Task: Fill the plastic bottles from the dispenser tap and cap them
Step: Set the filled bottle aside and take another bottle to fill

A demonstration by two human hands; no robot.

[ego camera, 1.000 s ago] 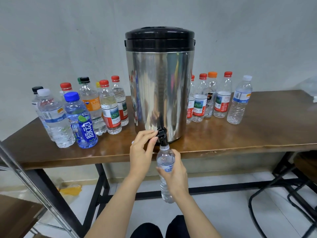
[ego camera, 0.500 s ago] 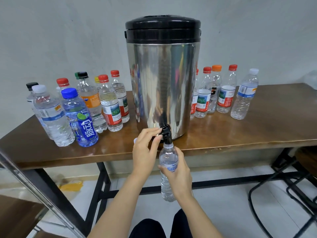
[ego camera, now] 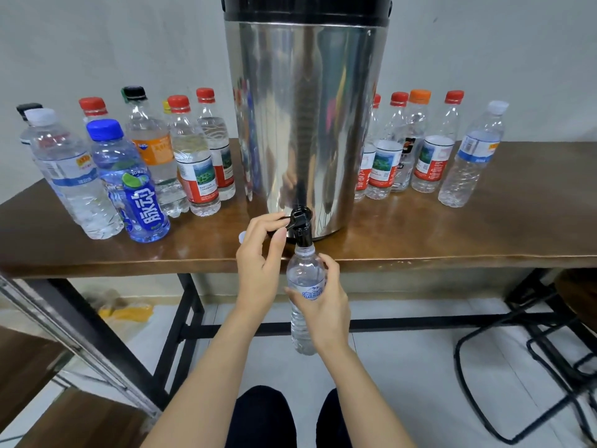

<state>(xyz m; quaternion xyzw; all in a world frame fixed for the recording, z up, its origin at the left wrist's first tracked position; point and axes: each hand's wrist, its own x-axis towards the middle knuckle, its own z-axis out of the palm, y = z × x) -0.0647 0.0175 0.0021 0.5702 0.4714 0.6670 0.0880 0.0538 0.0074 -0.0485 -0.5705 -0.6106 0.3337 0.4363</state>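
Note:
A tall steel dispenser (ego camera: pixel 303 124) with a black lid stands on the brown table (ego camera: pixel 452 234). Its black tap (ego camera: pixel 301 225) juts over the table's front edge. My right hand (ego camera: pixel 323 295) grips a clear uncapped bottle (ego camera: pixel 305 279) upright, with its mouth right under the tap spout. My left hand (ego camera: pixel 261 253) pinches the tap's lever between thumb and fingers. A small white cap (ego camera: pixel 242 237) lies on the table behind my left hand, mostly hidden.
Several capped bottles (ego camera: pixel 135 176) stand left of the dispenser, among them a blue-labelled one. Several more capped bottles (ego camera: pixel 433 150) stand to its right. Black metal stool frames (ego camera: pixel 529 367) sit on the floor at right. A wooden surface (ego camera: pixel 29 360) is at lower left.
The view has moved closer to the dispenser, cutting off its lid. Both hands keep their hold on the tap lever and the bottle.

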